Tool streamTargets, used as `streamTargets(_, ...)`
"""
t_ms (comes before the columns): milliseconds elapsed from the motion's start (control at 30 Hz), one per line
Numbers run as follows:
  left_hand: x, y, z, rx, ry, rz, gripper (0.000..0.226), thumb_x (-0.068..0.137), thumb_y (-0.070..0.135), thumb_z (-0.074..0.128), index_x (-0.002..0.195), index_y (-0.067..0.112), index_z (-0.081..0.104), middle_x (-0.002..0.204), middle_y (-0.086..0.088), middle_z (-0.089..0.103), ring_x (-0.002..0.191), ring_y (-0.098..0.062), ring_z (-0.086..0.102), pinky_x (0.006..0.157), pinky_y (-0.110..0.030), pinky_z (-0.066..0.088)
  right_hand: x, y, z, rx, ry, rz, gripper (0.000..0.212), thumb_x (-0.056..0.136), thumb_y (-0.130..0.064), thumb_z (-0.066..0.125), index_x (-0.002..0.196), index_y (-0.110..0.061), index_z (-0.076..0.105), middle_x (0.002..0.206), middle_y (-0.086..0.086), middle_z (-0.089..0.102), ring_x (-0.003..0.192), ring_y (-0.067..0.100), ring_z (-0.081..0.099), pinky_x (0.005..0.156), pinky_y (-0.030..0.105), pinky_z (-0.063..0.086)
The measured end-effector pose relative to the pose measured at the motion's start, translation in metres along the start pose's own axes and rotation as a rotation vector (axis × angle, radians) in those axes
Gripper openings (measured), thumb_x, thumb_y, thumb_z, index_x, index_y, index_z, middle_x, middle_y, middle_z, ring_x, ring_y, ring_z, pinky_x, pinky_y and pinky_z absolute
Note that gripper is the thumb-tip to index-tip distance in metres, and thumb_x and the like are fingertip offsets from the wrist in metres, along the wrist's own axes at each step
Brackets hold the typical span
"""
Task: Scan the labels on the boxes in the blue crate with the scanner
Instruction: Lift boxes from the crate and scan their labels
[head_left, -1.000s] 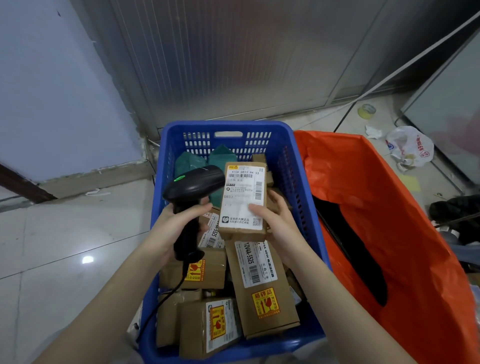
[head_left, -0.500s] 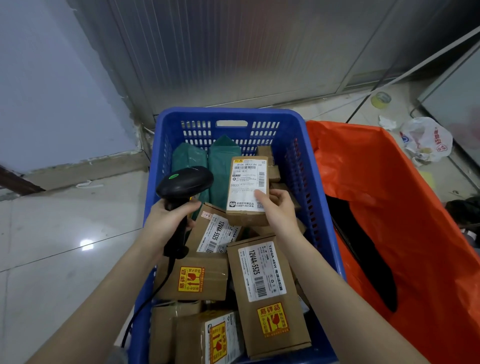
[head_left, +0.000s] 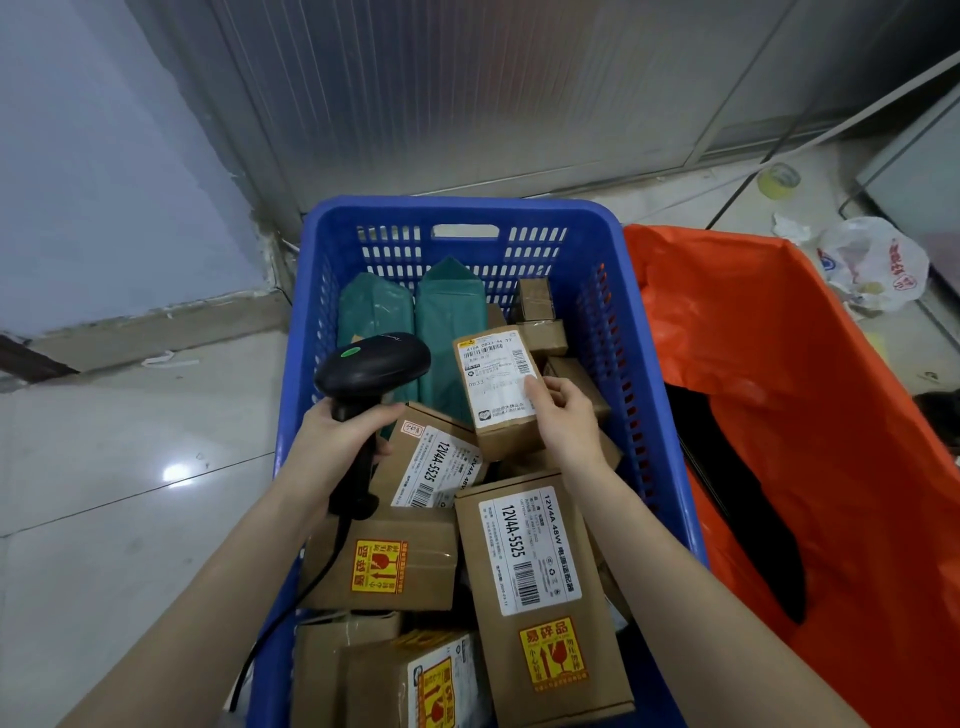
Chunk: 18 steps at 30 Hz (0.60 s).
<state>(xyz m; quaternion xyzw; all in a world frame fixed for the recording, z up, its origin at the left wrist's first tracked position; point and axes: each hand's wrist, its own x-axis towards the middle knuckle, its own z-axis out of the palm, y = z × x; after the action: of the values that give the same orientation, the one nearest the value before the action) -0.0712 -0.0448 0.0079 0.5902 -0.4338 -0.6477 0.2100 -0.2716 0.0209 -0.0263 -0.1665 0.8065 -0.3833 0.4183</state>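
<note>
A blue crate (head_left: 649, 332) on the floor holds several brown cardboard boxes and two green parcels (head_left: 447, 322). My left hand (head_left: 337, 431) grips the handle of a black corded scanner (head_left: 371, 364), whose head with a green light points toward the crate's middle. My right hand (head_left: 563, 415) holds a small brown box (head_left: 493, 379) by its right side, white shipping label up, low over the pile. A long box (head_left: 540, 597) marked 12V4A-5525 lies in front of it, and another such box (head_left: 436, 462) lies tilted beside the scanner.
An orange bag (head_left: 779, 389) with a dark opening stands right of the crate. A white plastic bag (head_left: 878, 265), a tape roll (head_left: 777, 180) and cables lie on the tiled floor at the far right. A corrugated metal wall (head_left: 467, 88) rises behind the crate.
My right hand has lowered the small labelled box toward the pile, away from the scanner head. The scanner has stayed in my left hand, and my view has tipped downward.
</note>
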Motion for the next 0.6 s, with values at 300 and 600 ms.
streamTargets(300, -0.005, 0.002, 0.004, 0.006, -0.024, 0.001, 0.032, 0.082, 0.018, 0.067, 0.111, 0.012, 0.055, 0.077, -0.007, 0.062, 0.066, -0.014, 0.060, 0.056, -0.017, 0.052, -0.005, 0.003, -0.002, -0.105, -0.051, -0.027, 0.060, 0.095, -0.040, 0.049, 0.148, -0.017, 0.032, 0.150, 0.003, 0.042, 0.137, 0.020, 0.038, 0.112, 0.036, 0.031)
streamTargets(600, -0.019, 0.007, -0.001, 0.042, -0.008, 0.019, 0.033, 0.080, 0.018, 0.070, 0.108, 0.006, 0.058, 0.070, -0.006, 0.061, 0.063, -0.016, 0.060, 0.065, -0.028, 0.051, -0.018, -0.007, -0.013, -0.136, -0.017, -0.101, 0.061, 0.092, -0.038, 0.056, 0.146, -0.017, 0.037, 0.152, 0.003, 0.035, 0.135, 0.019, 0.040, 0.106, 0.032, 0.033)
